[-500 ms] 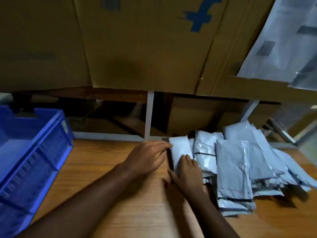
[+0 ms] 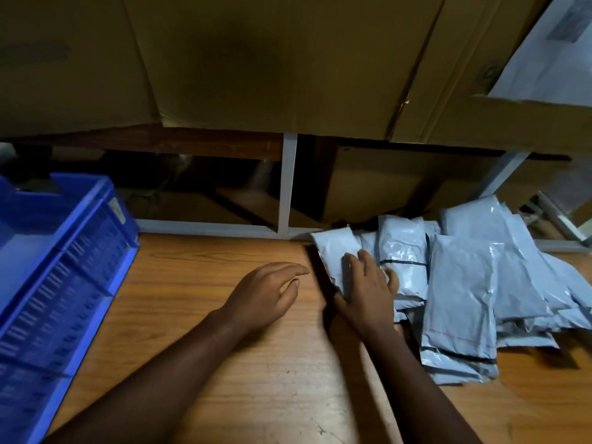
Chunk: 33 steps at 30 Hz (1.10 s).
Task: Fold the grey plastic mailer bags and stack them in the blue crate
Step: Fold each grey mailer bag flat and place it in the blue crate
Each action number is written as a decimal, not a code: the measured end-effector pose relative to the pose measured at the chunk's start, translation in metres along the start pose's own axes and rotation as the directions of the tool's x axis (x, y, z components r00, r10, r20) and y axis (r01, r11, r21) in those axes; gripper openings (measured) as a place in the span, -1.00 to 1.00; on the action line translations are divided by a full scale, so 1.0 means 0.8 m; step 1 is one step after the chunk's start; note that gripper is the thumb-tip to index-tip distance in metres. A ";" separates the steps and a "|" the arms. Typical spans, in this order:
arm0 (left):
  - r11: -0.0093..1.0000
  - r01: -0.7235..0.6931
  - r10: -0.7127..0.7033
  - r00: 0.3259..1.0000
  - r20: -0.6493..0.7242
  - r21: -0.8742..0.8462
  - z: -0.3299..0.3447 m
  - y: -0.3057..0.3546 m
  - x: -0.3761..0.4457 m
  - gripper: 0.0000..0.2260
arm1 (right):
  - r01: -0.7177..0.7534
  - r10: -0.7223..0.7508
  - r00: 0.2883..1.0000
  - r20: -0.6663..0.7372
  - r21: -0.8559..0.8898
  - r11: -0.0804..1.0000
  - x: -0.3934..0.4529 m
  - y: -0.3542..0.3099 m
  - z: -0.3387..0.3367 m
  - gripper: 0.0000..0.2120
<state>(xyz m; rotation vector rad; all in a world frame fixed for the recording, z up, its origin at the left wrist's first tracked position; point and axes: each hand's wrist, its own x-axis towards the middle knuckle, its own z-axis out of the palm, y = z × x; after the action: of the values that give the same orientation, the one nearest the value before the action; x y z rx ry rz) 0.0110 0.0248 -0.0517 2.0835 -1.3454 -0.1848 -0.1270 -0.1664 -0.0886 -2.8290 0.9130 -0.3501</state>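
Behind table [image 2: 243, 363], cardboard boxes [image 2: 272, 62]; blue crate [image 2: 80, 251] far left.

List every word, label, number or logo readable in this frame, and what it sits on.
No text is legible here.
Small pale sticker on the blue plastic crate, near its corner: too blurred to read.
Dark printed patch on the pale sheet at top right: blurred, unreadable.
Faint dark smudge on the brown cardboard box at top left: unreadable.
Grey plastic mailer bags: only dark lines, no words.
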 end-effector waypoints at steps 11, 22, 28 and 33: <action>0.982 0.104 -0.078 0.985 -0.157 0.161 0.061 -0.035 -0.177 -0.65 | 0.689 -0.764 0.552 0.335 0.334 0.644 -0.117 -0.023 0.031 -0.23; 0.897 0.231 -0.211 0.973 -0.094 0.376 0.093 -0.028 -0.169 -0.53 | 0.385 -0.410 0.896 0.169 0.159 0.909 -0.135 -0.089 0.050 -0.53; 0.882 0.242 -0.198 0.969 -0.148 0.404 0.102 -0.031 -0.170 -0.52 | 0.326 -0.332 0.934 0.134 0.068 0.943 -0.141 -0.107 0.063 -0.52; 0.882 0.224 -0.130 0.961 -0.242 0.415 0.116 -0.039 -0.169 -0.58 | 0.336 -0.340 0.926 0.163 0.051 0.940 -0.141 -0.105 0.074 -0.51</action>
<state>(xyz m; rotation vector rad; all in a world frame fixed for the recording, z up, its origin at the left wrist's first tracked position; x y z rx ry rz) -0.0694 0.1086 -0.1722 2.5220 -1.1411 0.2842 -0.1536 -0.0278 -0.1475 -2.9347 0.3827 -0.1499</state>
